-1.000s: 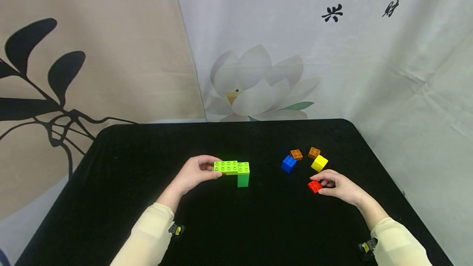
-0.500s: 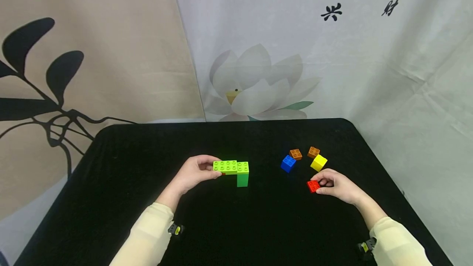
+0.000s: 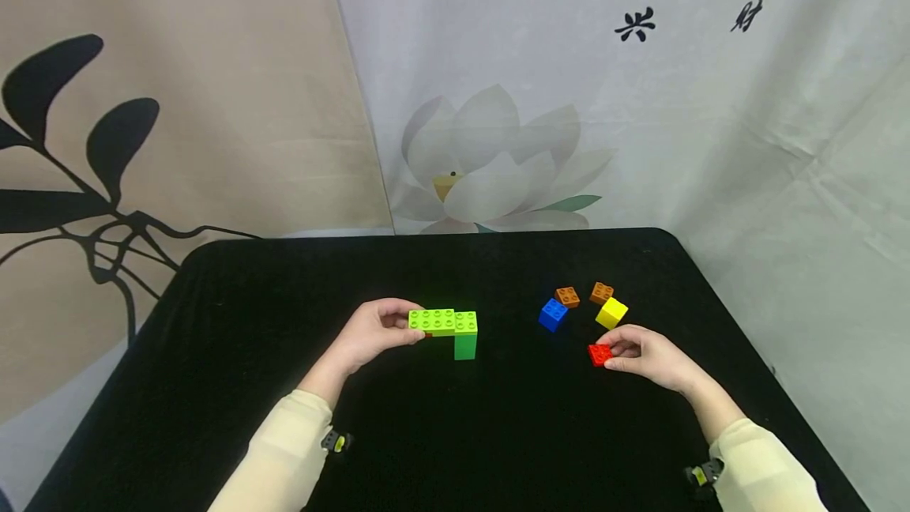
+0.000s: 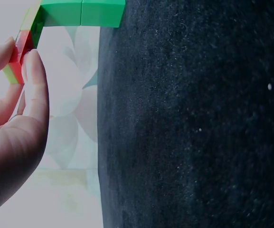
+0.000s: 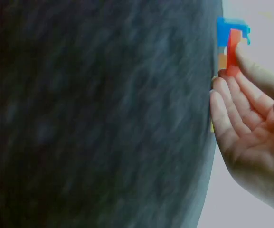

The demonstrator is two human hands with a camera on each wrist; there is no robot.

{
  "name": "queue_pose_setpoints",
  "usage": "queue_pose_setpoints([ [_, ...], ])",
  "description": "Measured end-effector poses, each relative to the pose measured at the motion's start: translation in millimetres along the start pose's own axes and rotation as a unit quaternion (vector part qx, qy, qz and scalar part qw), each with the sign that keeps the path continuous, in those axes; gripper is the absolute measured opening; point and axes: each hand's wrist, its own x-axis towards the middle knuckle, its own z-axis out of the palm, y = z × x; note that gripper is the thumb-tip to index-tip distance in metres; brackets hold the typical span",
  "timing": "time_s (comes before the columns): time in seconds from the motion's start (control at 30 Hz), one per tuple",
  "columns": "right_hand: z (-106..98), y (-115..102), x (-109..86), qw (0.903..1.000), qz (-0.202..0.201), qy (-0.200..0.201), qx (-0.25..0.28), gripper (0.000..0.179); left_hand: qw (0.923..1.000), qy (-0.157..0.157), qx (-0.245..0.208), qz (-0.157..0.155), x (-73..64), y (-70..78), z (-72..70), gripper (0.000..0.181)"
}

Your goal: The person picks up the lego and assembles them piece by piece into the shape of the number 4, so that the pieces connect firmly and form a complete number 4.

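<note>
In the head view my left hand [image 3: 377,334] grips the left end of a toy brick assembly [image 3: 431,321] between thumb and fingers. Lime green studded bricks form its top, and a darker green leg [image 3: 465,348] hangs under its right end. The left wrist view shows a red brick [image 4: 22,50] beneath the gripped end, right at my fingertips. My right hand [image 3: 650,358] pinches a flat red brick [image 3: 599,355] by its right side, studs up. Seen from the right wrist, that red brick [image 5: 232,52] stands edge-on between thumb and fingers.
Just beyond my right hand lie a yellow brick [image 3: 612,313], a blue brick [image 3: 553,314], and two orange bricks, one left [image 3: 567,297] and one right [image 3: 601,292]. All rest on a black cloth-covered table [image 3: 455,441]. A printed curtain [image 3: 498,38] hangs behind it.
My right hand has drifted slightly left and away from me with the red brick. The left hand and the brick assembly stay nearly in place.
</note>
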Motion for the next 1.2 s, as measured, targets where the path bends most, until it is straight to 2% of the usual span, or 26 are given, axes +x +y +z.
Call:
queue_pose_setpoints([
  [0.43,28.5,-35.8,35.7,0.9960,-0.072,0.035,-0.039,0.027,1.0000,0.003,-0.001,-0.002,-0.9,-0.9,-0.9,0.037],
  [0.87,60.1,-75.0,63.3,0.9939,-0.092,0.060,-0.007,0.033,1.0000,0.003,0.001,-0.002,-1.9,0.4,-0.6,0.036],
  [1.2,78.4,-92.0,78.5,0.9904,-0.116,0.071,0.020,0.031,1.0000,0.003,-0.001,0.002,-1.3,1.0,0.3,0.036],
])
